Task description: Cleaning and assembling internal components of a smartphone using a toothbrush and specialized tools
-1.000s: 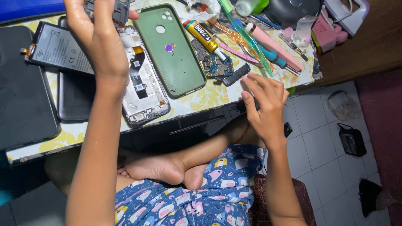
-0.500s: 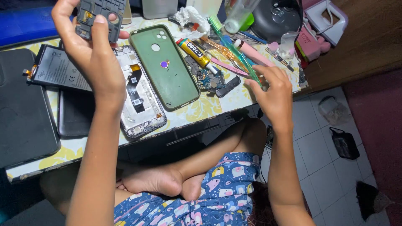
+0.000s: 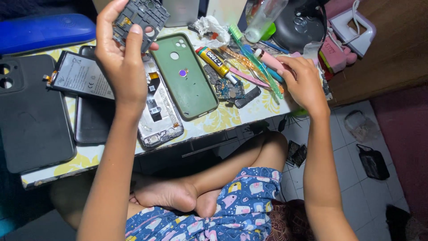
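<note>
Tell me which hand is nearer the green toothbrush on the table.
Right. The right hand rests at the table edge, right beside the green toothbrush, fingers among the tools there. The left hand is raised far off to its left, gripping a grey phone frame piece.

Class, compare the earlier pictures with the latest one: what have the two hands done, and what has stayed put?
The right hand moved from the table's front edge up onto the tools. The left hand keeps holding the grey phone frame piece raised. The green phone case, battery and glue tube lie unchanged.
</note>
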